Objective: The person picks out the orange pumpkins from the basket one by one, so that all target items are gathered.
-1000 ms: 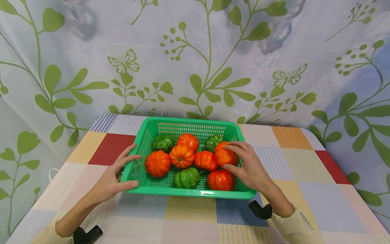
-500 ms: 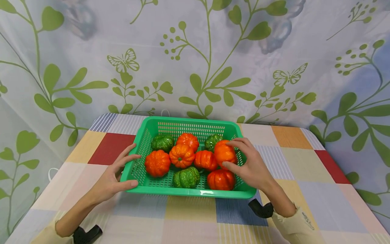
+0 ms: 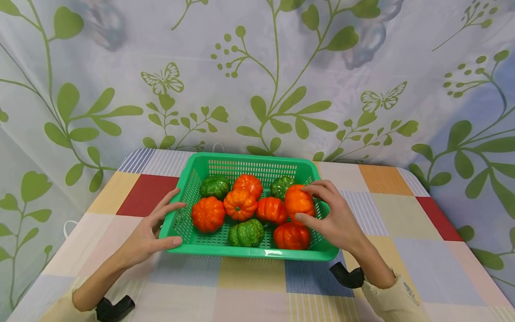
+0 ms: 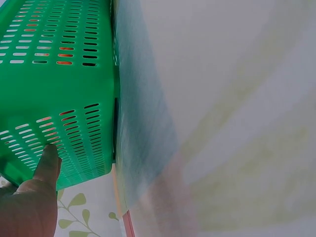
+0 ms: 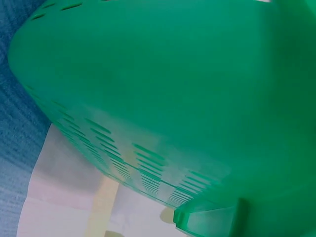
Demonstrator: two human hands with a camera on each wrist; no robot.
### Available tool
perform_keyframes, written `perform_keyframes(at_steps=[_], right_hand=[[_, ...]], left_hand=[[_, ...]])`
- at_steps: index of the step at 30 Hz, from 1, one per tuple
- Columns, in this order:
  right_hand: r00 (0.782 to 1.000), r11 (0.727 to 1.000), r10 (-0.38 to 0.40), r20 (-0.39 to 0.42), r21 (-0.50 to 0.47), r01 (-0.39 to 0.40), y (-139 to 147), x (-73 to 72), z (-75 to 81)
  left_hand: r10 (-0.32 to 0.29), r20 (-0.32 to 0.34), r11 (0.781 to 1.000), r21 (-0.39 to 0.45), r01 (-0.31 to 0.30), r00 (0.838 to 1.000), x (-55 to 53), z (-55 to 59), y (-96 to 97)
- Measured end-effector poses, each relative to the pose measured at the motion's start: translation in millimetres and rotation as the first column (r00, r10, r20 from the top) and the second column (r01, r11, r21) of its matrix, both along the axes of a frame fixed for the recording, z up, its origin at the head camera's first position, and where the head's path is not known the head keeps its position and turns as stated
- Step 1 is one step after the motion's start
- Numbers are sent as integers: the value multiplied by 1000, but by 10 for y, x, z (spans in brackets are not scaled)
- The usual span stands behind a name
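In the head view, my left hand [image 3: 146, 237] lies at the left end of a green plastic basket [image 3: 249, 254], fingers fairly straight. Its fingertips touch the left rim and its thumb the near corner; the left wrist view has one finger [image 4: 48, 163] against the slotted outer wall. My right hand [image 3: 334, 214] pinches an orange pumpkin [image 3: 298, 201] between thumb and fingers inside the basket's right end. Just in front of it sits a red-orange pumpkin [image 3: 292, 236], and behind it a green pumpkin [image 3: 281, 185]. Only basket wall [image 5: 148, 89] and cloth show in the right wrist view.
Further orange pumpkins [image 3: 208, 214] and green ones [image 3: 246, 233] share the basket. It stands on a patchwork tablecloth [image 3: 249, 286], toward the back edge. A leaf-patterned curtain [image 3: 193, 89] hangs close behind the table.
My right hand has shifted slightly to the right, and the orange pumpkin between its fingers has turned a little. The left hand and the basket stay in place.
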State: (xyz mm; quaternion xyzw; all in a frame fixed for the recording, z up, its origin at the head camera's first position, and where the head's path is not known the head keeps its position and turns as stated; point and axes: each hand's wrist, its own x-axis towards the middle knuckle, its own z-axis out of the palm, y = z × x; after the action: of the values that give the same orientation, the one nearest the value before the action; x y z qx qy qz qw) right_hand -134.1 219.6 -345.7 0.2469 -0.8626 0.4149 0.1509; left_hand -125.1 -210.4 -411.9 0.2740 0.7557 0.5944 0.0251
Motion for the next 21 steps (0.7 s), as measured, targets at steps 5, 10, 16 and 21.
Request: perform_keyframes(at_steps=[5,10,16,21], right_hand=[[1000,1000,-9,7,-15,9,9,24,25],[999,999,8,37,-33,-7,36,50,56],[999,999,15,29,-44,-14,41,87,79],[1000,997,19,-10,-76,-20,35,106,85]], left_hand=[[7,3,1000,-5,-7,1000,-2,6,5],[6,11,1000,2,-6,1000,-8,-2,0],[0,11,1000,4,0,1000,-11,-8,-3],[-2,-1,1000,5,2,1000,-6,-12,0]])
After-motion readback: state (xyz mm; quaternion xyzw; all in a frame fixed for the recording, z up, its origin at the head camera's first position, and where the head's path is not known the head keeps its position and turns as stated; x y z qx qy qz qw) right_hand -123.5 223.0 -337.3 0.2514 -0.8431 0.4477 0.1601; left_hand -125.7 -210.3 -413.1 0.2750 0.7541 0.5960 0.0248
